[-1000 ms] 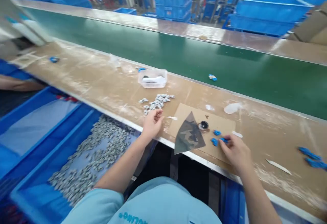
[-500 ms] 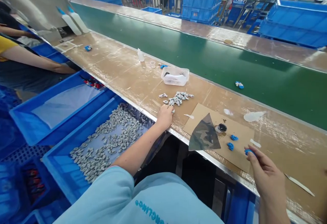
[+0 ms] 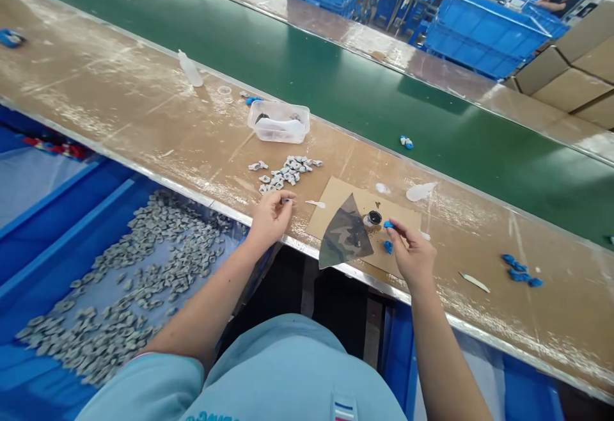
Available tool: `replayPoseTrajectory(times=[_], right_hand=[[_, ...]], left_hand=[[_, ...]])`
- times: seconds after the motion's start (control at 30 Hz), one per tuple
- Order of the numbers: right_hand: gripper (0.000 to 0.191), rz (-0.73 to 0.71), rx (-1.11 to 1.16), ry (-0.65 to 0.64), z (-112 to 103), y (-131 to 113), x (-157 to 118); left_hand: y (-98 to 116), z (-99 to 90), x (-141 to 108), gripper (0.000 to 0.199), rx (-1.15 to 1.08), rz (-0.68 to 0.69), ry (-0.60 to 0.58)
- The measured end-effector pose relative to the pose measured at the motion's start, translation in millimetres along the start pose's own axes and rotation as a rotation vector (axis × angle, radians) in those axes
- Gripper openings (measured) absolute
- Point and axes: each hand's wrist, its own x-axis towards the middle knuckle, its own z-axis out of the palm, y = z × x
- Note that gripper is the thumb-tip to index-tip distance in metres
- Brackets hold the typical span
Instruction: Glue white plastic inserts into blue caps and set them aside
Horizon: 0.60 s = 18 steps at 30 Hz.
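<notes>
My left hand (image 3: 272, 217) is closed in a pinch on a small grey piece (image 3: 287, 201), just above the table near its front edge. Beyond it lies a loose pile of small grey-white pieces (image 3: 291, 170). My right hand (image 3: 414, 256) pinches a small blue piece (image 3: 388, 224) over the brown cardboard sheet (image 3: 322, 208). Just below those fingertips, another blue piece (image 3: 388, 247) rests on the cardboard. Left of my right hand stands a small open jar of black stuff (image 3: 373, 218). A camouflage-patterned sheet (image 3: 343, 235) lies beside the jar and overhangs the front edge.
A clear plastic box (image 3: 279, 123) and a white squeeze bottle (image 3: 190, 68) stand farther back. Blue pieces (image 3: 520, 272) and a pale thin blade-like strip (image 3: 474, 282) lie at right. A blue bin (image 3: 115, 216) of grey pieces sits at lower left. Behind the table runs a green belt (image 3: 330, 69).
The view has turned right. My left hand has lifted off the table, pinching a grey piece. My right hand has moved left toward the jar; only one blue piece now shows lying on the cardboard.
</notes>
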Motion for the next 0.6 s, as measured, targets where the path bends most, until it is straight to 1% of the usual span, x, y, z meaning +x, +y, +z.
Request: replayPoseTrajectory(times=[0.07,0.1,0.23,0.3,0.43,0.53,0.6], right_hand=[[0.028,-0.031,-0.033,-0.014,2,1,7],[0.028,-0.044,-0.042,-0.022,4,1,10],[0.025,-0.095,-0.059,-0.061,6,2,18],[0.024,-0.129,-0.069,-0.091,5,2,20],[0.023,-0.200,-0.130,-0.143,-1,0,24],[0.023,-0.242,-0.171,-0.171,-3,-2,27],[0.023,-0.241,-0.167,-0.169,-4,-3,27]], left_hand=[[8,7.7,-12,0.015,-0.186,-0.093,-0.029],[12,11.4,-17,0.014,-0.236,-0.120,-0.053],[23,21.8,-32,0.015,-0.337,-0.188,-0.164],[25,24.6,-36,0.018,-0.409,-0.237,-0.217],[26,30.0,-39,0.023,-0.533,-0.291,-0.289],[28,34.5,-40,0.023,-0.655,-0.381,-0.378],[30,37.4,-41,0.024,-0.717,-0.431,-0.401]])
